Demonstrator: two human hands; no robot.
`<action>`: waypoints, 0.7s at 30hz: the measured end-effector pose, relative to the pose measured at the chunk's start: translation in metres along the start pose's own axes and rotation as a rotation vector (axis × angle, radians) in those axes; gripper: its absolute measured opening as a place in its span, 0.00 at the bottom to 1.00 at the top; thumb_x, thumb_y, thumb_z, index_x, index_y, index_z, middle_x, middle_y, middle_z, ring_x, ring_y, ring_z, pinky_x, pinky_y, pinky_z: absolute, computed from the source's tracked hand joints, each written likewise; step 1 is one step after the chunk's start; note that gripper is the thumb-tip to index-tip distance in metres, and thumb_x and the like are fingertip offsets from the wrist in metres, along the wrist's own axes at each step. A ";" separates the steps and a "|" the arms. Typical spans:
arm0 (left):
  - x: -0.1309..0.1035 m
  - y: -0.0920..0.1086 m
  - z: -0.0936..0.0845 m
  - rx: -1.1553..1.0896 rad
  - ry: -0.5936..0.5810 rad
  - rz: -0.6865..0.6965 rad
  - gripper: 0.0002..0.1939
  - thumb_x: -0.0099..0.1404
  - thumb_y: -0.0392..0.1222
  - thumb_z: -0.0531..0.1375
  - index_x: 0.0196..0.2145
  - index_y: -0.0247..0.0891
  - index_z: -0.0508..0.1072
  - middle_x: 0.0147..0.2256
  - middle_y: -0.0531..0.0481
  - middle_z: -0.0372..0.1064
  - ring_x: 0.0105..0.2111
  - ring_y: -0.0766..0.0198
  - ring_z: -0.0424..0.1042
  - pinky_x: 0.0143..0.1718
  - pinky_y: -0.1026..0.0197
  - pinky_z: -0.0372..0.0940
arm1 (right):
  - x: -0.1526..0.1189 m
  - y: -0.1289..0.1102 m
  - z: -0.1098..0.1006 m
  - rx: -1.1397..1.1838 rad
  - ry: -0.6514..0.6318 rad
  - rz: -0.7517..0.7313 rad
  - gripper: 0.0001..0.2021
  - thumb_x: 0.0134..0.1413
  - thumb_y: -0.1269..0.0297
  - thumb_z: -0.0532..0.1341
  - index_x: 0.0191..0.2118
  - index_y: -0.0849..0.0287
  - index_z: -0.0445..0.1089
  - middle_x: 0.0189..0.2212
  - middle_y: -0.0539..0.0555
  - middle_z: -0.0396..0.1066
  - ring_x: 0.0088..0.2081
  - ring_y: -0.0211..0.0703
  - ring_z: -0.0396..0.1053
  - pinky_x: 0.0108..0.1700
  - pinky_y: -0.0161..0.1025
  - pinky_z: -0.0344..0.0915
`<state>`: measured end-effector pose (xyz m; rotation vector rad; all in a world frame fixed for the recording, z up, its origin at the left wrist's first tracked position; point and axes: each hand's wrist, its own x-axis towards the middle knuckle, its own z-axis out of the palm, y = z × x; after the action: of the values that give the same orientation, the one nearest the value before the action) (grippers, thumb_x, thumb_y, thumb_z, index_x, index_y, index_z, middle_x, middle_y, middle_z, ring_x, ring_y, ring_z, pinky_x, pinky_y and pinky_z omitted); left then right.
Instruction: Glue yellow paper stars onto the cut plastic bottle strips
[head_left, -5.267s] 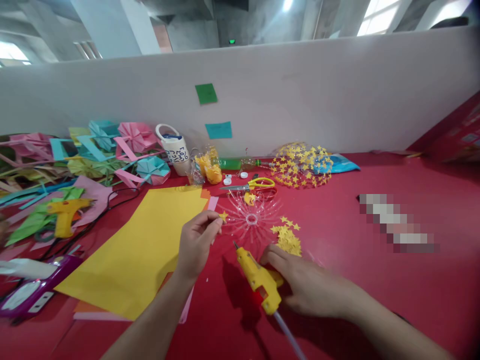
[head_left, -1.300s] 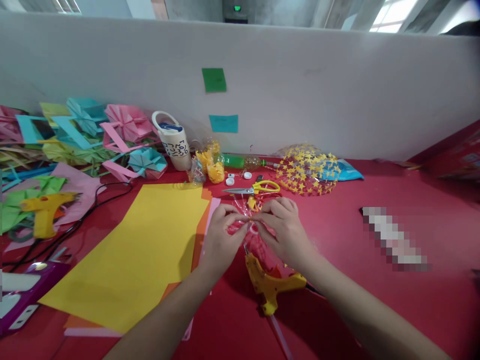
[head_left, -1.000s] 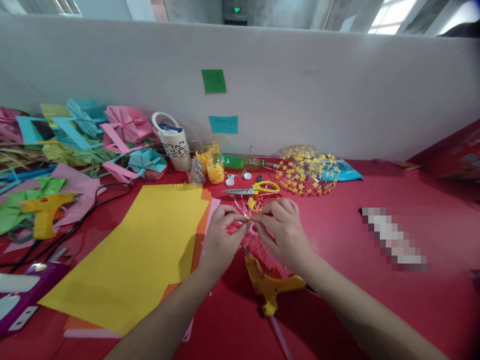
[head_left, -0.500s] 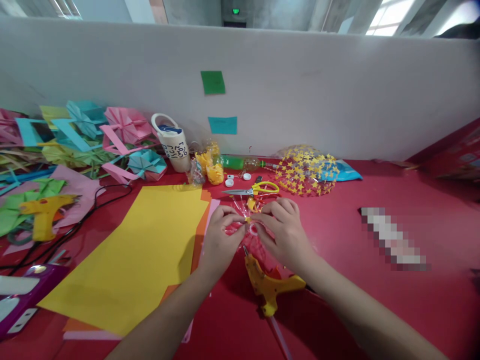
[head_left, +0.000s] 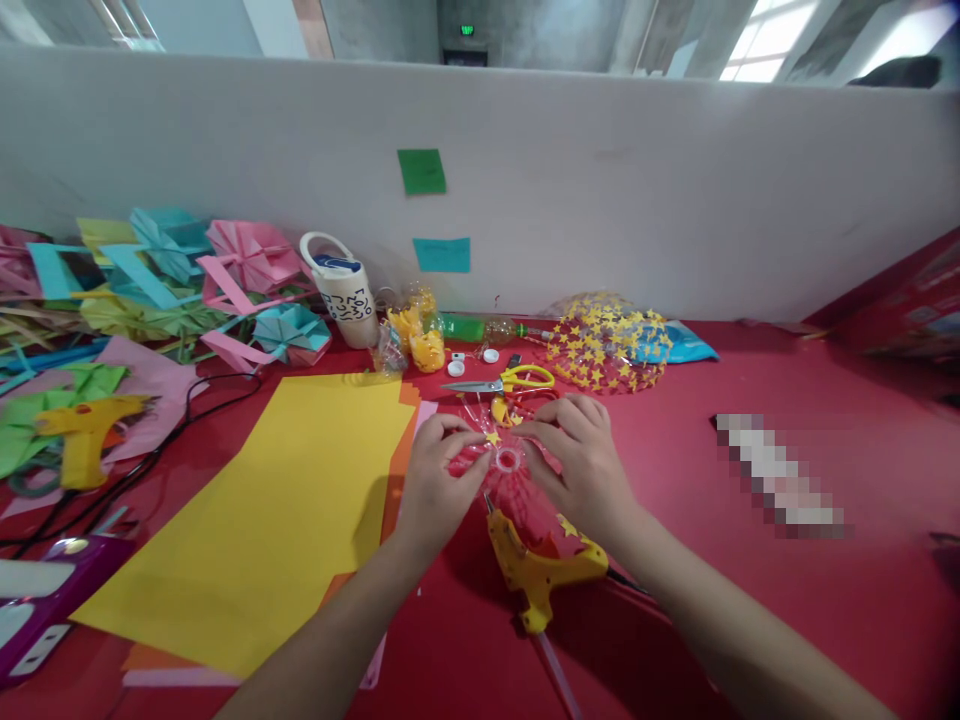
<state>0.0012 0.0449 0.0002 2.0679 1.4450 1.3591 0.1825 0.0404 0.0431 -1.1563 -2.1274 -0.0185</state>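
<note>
A small yellow star sits at the fingertips of my left hand, whose thumb and forefinger are drawn together around it. Just to its right is my right hand, with thumb and forefinger slightly apart and nothing visible between them. Under both hands spreads a clear plastic piece cut into strips, with a round bottle-neck ring at its middle. More stars lie around it, partly covered by my right hand. Close below, a yellow glue gun points its nozzle toward the plastic, a glue stick protruding from its back.
Yellow scissors lie beyond my hands, near white caps and a star-covered clear dome. Yellow paper sheets cover the left, beside another glue gun, paper flowers and a white tumbler.
My right fingertips have drawn back a little to the right from the star, uncovering more of the ring. The star remains at my left fingertips.
</note>
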 end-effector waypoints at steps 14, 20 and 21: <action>0.007 -0.008 -0.021 0.316 -0.008 0.256 0.02 0.59 0.36 0.58 0.28 0.38 0.69 0.32 0.47 0.66 0.36 0.59 0.65 0.40 0.55 0.60 | -0.017 0.014 -0.024 0.021 0.037 -0.001 0.08 0.58 0.71 0.55 0.38 0.58 0.71 0.32 0.54 0.68 0.36 0.44 0.63 0.41 0.43 0.58; 0.012 -0.007 -0.028 0.125 0.102 0.015 0.09 0.62 0.38 0.56 0.25 0.40 0.59 0.27 0.53 0.61 0.30 0.64 0.63 0.35 0.61 0.60 | -0.039 0.022 -0.041 0.090 -0.175 -0.012 0.08 0.59 0.71 0.54 0.38 0.59 0.70 0.30 0.54 0.70 0.33 0.42 0.65 0.37 0.39 0.60; 0.012 -0.007 -0.030 0.107 0.104 -0.021 0.10 0.62 0.39 0.56 0.24 0.40 0.59 0.26 0.54 0.59 0.29 0.66 0.61 0.33 0.62 0.59 | -0.043 0.025 -0.043 0.070 -0.207 0.019 0.08 0.59 0.70 0.54 0.37 0.59 0.70 0.28 0.53 0.69 0.31 0.41 0.65 0.35 0.38 0.60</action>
<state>-0.0260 0.0502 0.0175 2.0671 1.6111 1.4302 0.2408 0.0095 0.0430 -1.1801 -2.2773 0.1898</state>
